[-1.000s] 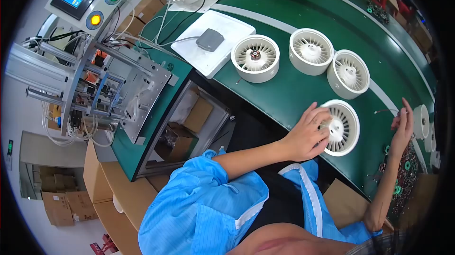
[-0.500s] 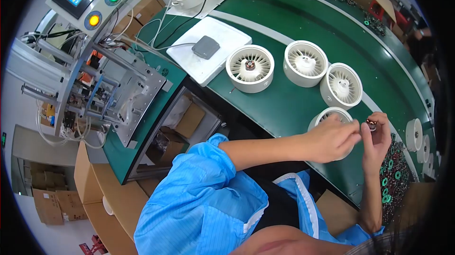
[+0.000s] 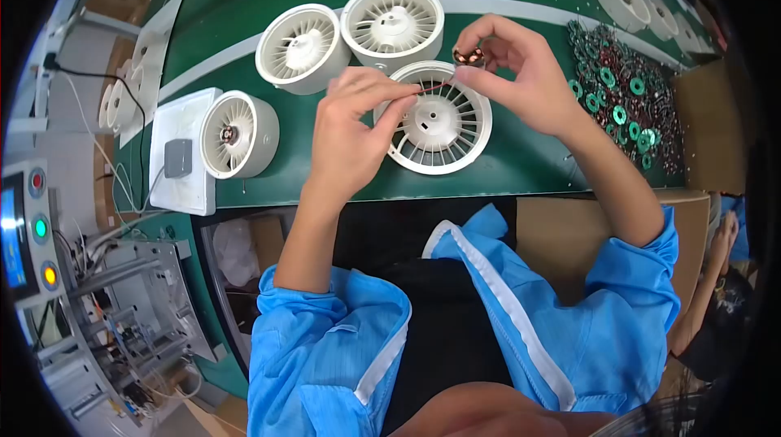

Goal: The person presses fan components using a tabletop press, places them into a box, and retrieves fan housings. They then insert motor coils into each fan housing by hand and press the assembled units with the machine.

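My right hand (image 3: 521, 71) pinches a small motor stator (image 3: 469, 56) with copper windings between thumb and fingers. Thin red wires (image 3: 431, 88) run from it to my left hand (image 3: 351, 128), whose thumb and index finger are closed on their ends. Below both hands lies a white fan housing (image 3: 433, 124) with radial vanes and a central hub, facing up. Behind it on the green bench stand two more housings, a white one (image 3: 392, 24) and another (image 3: 299, 48). At the left, a further housing (image 3: 238, 134) has a copper-wound stator in its hub.
A heap of wired stators and green rings (image 3: 622, 104) lies at the right beside a cardboard box (image 3: 712, 124). A white tray (image 3: 183, 190) with a grey block is at the left, near a machine with a control panel (image 3: 37, 230). A co-worker's arm (image 3: 701, 299) shows at far right.
The view has turned right, towards the hands. Both hands are now over the fan housing, with the red wires stretched between them; the stator stays in the right hand.
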The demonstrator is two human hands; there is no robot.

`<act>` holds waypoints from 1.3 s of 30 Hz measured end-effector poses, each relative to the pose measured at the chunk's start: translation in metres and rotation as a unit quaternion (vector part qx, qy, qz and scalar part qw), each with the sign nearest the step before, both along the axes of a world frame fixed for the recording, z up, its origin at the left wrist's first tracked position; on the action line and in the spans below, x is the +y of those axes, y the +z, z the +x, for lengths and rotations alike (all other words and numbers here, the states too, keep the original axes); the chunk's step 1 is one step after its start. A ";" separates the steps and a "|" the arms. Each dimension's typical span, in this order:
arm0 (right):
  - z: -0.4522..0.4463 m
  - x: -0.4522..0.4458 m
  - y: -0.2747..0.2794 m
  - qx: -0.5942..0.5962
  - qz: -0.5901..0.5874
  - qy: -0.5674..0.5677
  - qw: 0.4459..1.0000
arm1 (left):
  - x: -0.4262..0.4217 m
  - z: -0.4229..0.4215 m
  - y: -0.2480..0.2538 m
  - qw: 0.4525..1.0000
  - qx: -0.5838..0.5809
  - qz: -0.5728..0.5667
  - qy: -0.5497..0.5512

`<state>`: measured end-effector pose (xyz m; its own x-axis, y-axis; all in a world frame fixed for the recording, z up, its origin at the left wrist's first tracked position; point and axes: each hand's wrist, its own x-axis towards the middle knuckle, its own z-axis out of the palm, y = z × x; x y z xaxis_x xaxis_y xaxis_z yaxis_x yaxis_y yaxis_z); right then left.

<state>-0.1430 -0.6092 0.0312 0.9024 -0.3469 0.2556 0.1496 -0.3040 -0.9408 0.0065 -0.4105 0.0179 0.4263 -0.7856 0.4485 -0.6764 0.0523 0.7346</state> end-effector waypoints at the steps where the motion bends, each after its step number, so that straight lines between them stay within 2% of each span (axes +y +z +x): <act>1: 0.001 -0.004 0.000 -0.006 -0.016 -0.001 1.000 | -0.003 0.000 0.000 1.000 -0.008 0.013 0.005; 4: 0.002 -0.006 -0.002 0.009 -0.014 -0.003 1.000 | -0.003 -0.005 -0.002 0.997 -0.009 0.059 0.039; 7: 0.003 -0.006 -0.005 0.039 -0.011 0.004 0.999 | -0.002 -0.007 -0.010 0.992 -0.060 0.107 0.037; 13: 0.003 -0.004 -0.009 0.033 -0.090 0.006 0.995 | -0.003 -0.013 -0.026 0.995 -0.074 0.055 0.031; 14: 0.002 -0.003 -0.007 0.030 -0.102 0.009 0.994 | -0.001 -0.011 -0.030 0.988 -0.124 0.092 0.027; 17: 0.000 -0.001 -0.006 0.025 -0.176 0.029 0.984 | 0.005 -0.012 -0.033 0.986 -0.154 0.025 0.053; 20: 0.001 0.003 -0.011 0.000 -0.258 0.057 0.964 | 0.027 -0.029 -0.034 0.998 0.020 0.010 0.062; 21: 0.001 0.005 -0.012 -0.012 -0.286 0.065 0.956 | 0.035 -0.032 -0.042 0.997 0.015 0.069 0.036; 24: -0.001 0.015 -0.011 0.003 -0.253 0.081 0.964 | 0.041 -0.043 -0.062 0.994 -0.013 0.095 0.056; 28: 0.002 0.016 -0.014 -0.020 -0.262 0.091 0.961 | 0.039 -0.048 -0.043 0.997 -0.007 0.028 0.067; 31: 0.002 0.014 -0.010 -0.033 -0.281 0.068 0.957 | 0.040 -0.051 -0.028 0.995 -0.013 0.056 0.079; 34: 0.000 0.011 0.002 -0.029 -0.310 0.005 0.950 | 0.046 -0.051 -0.018 0.989 -0.094 0.084 0.071; 37: -0.004 0.011 0.006 0.015 -0.282 -0.017 0.959 | 0.050 -0.054 -0.011 0.984 -0.126 0.105 0.071; 39: -0.006 0.018 0.007 -0.002 -0.296 0.000 0.955 | 0.049 -0.055 -0.004 0.978 -0.161 0.110 0.080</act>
